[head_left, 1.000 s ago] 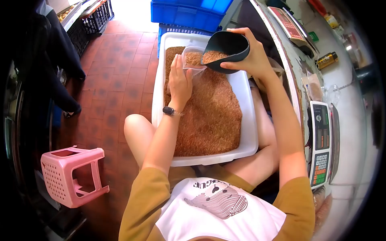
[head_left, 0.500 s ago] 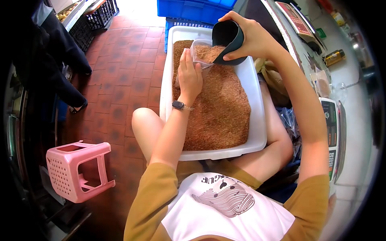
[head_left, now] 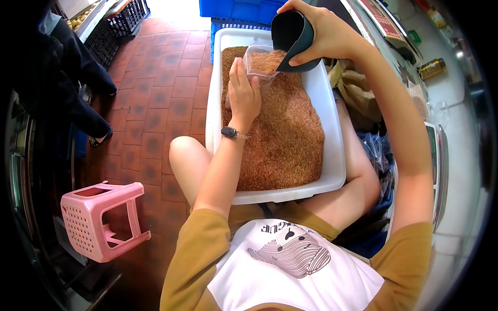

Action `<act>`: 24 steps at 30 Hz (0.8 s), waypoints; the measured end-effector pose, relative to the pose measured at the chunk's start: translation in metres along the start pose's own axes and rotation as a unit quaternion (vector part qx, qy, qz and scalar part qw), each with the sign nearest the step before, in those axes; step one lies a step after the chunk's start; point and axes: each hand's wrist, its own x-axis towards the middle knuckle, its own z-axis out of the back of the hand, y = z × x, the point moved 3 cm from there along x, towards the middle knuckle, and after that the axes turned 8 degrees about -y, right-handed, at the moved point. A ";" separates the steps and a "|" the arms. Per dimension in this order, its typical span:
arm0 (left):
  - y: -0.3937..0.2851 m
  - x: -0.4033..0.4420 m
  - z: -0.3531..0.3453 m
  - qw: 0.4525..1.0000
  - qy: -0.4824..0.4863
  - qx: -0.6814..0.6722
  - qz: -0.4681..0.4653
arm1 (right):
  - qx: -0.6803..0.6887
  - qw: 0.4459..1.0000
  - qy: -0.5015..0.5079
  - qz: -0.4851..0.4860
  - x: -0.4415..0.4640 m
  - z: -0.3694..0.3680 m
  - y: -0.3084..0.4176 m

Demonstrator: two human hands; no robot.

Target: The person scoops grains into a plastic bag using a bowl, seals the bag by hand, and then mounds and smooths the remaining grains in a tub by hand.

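Shirt front (head_left: 293,259), white with a printed drawing, fills the bottom of the frame. Above it, at the centre, a white tub (head_left: 334,155) sits by the person's bare legs, holding a broad bed of loose brown grain (head_left: 280,150). At upper centre, over the tub's far part, is a clear bag (head_left: 265,83), its mouth open. The left hand (head_left: 244,98) lies along its side, fingers together and thumb apart; whether that grip pinches the plastic I cannot tell. The right hand (head_left: 329,36) clasps a dark scoop (head_left: 306,58), thumb at the near edge, tipped with its lip at the bag's mouth.

Filling looks well along: grain shows up near the bag's rim, while some lies on the scoop's lip. The bag is not yet closed, and plenty remains in the tub.

Farther out, a pink stool (head_left: 98,223) stands at lower left, blue crates (head_left: 238,9) at the top, and another person's dark trousers (head_left: 78,72) at upper left.
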 end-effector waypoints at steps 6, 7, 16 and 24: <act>0.001 -0.001 -0.001 1.000 0.005 0.001 -0.002 | 0.029 0.999 -0.029 -0.016 -0.007 -0.002 -0.013; 0.001 0.000 0.000 1.000 0.003 0.003 -0.005 | 0.038 0.998 -0.041 -0.012 -0.010 -0.003 -0.017; 0.000 0.011 0.005 0.999 -0.026 -0.030 -0.023 | 0.160 0.964 -0.188 -0.094 -0.081 -0.027 -0.102; 0.016 0.018 0.012 0.991 -0.071 -0.042 0.110 | 0.281 0.923 -0.204 -0.164 -0.122 -0.029 -0.130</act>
